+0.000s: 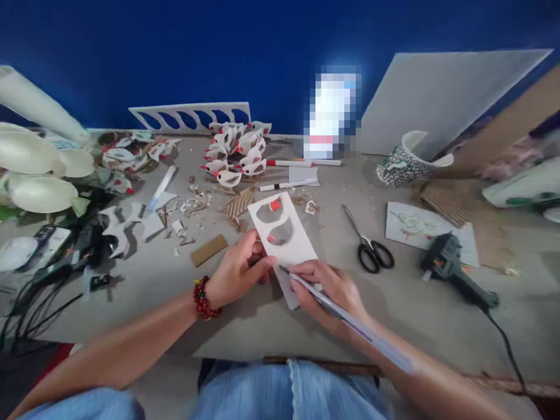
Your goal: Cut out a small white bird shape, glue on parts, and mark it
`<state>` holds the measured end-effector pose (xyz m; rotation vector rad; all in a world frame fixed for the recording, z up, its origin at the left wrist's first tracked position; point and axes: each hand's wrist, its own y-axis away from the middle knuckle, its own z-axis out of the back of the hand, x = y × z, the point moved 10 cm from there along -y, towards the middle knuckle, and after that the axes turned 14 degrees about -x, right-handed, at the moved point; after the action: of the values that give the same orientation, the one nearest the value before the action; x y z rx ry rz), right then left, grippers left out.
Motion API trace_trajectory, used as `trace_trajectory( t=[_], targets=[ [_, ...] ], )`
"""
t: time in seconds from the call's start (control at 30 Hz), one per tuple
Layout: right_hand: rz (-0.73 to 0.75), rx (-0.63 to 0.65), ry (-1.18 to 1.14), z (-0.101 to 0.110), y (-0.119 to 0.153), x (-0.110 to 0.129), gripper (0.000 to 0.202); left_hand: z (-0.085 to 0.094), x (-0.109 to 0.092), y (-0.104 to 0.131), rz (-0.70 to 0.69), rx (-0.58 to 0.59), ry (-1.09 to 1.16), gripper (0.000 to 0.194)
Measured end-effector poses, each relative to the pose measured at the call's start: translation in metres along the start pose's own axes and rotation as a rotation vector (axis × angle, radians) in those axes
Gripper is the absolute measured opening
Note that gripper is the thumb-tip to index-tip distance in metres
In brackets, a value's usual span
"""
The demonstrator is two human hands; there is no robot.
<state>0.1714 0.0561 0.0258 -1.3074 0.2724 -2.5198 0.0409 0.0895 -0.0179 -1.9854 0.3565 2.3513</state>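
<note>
My left hand [240,262], wearing a red bead bracelet, pinches the left edge of a white card strip [289,248] between thumb and fingers. Two rounded cutouts open in the strip's upper part, and bits of red show there. In my right hand [330,286] is a slim pen [350,318] with a pale translucent barrel, gripped as for writing. Its dark tip touches or hovers just over the strip's lower part; which one I cannot tell. Beyond the strip stands a cluster of small white paper birds [238,151] with red beaks.
Black-handled scissors [371,248] and a glue gun [455,268] with a cord lie at right. Markers [291,164], cardboard scraps [209,251] and card offcuts [125,224] are scattered about. A patterned paper cup [402,166], a lit screen [330,114] and cables [39,291] are also there.
</note>
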Motion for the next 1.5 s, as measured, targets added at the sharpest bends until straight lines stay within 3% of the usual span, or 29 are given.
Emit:
trace_trajectory(
  t=[0.4, 1.2, 1.5],
  targets=[
    [0.02, 0.01, -0.092, 0.011, -0.006, 0.0, 0.014, 0.002, -0.003, 0.001, 0.033, -0.009, -0.013, 0.033],
    [0.254, 0.017, -0.002, 0.007, -0.001, 0.014, 0.015, 0.0, -0.001, 0.001, 0.04, -0.003, -0.052, 0.043],
    [0.219, 0.088, 0.014, 0.001, -0.002, 0.009, 0.017, -0.001, 0.0, 0.002, 0.038, 0.0, -0.029, 0.042]
  ],
)
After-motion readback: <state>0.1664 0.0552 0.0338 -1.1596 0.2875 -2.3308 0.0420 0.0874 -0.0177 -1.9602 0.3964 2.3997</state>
